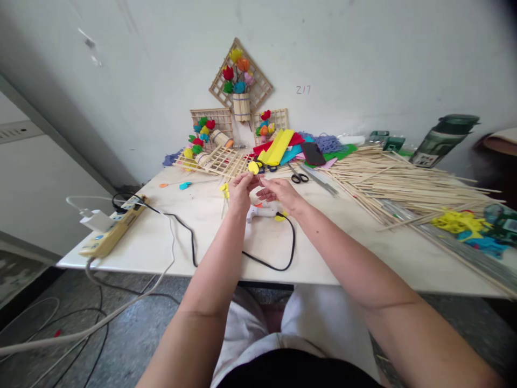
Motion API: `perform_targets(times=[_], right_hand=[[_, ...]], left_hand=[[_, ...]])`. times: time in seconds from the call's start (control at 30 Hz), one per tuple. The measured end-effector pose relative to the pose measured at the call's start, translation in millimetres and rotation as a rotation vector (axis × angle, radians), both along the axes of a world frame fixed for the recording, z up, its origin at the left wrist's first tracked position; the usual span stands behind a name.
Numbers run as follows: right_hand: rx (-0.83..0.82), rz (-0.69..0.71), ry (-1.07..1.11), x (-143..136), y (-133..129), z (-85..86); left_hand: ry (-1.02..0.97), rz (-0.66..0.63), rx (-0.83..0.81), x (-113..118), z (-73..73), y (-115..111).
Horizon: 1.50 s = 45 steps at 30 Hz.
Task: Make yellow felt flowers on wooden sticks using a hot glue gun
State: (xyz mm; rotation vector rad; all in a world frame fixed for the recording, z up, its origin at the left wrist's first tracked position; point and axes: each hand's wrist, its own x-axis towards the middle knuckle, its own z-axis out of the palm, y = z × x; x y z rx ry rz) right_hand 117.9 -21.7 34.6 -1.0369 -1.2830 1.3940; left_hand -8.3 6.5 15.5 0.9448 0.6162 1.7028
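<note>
My left hand is closed, its thumb and fingers pinching a small yellow craft flower piece near its base. Close beside it, my right hand has its thumb and index finger together at the thin stem just below the yellow piece, its other fingers curled loosely. Under the hands lies a white glue gun with a black cord. More yellow pieces lie left of my left hand. A pair of black-handled scissors rests beyond my right hand.
Lattice panels with colourful flowers stand against the wall. Coloured sheets, a phone and many thin wooden sticks spread to the right, near a dark bottle. A power strip with trailing cords sits at left.
</note>
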Motion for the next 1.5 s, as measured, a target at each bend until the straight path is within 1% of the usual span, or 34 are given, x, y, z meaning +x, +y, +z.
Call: perform_targets(times=[0.1,0.37,0.43,0.57,0.63,0.83,0.93,1.13,1.3,1.4,1.5], right_hand=[[-0.018,0.032,0.018,-2.4,-0.6,-2.5],[-0.035,-0.037,0.031,-6.5,0.9,-8.0],[-0.050,-0.003,0.060,-6.5,1.6,-8.7],[-0.113,0.130,0.180,-5.5,4.0,-10.3],[-0.151,0.166,0.225,-4.4,5.0,-10.5],[-0.182,0.183,0.225,-3.0,4.9,-13.0],[-0.175,0.181,0.215,-4.9,5.1,-16.4],[-0.102,0.117,0.150,-12.7,5.7,-21.3],[-0.039,0.043,0.085,-15.7,2.9,-19.2],[0.012,-0.005,0.006,-13.6,2.0,-16.7],[0.115,-0.064,-0.121,-10.0,3.0,-15.0]], left_hand=[[-0.013,0.018,-0.004,0.9,-0.3,-0.3],[-0.011,-0.023,-0.047,5.8,-3.3,0.8],[-0.001,-0.024,-0.055,5.9,-4.1,1.1],[0.015,-0.025,-0.089,4.8,-4.4,0.8],[0.020,-0.014,-0.104,4.1,-4.2,0.7],[0.009,0.033,-0.106,3.9,-6.2,3.8],[0.000,0.029,-0.105,5.0,-7.4,4.5],[-0.034,-0.006,-0.116,8.4,-5.5,-1.2],[-0.003,-0.037,-0.111,9.6,-5.8,-3.4],[0.012,-0.059,-0.078,7.7,-6.3,-2.1],[0.023,-0.075,-0.060,4.9,-5.5,-1.4]])
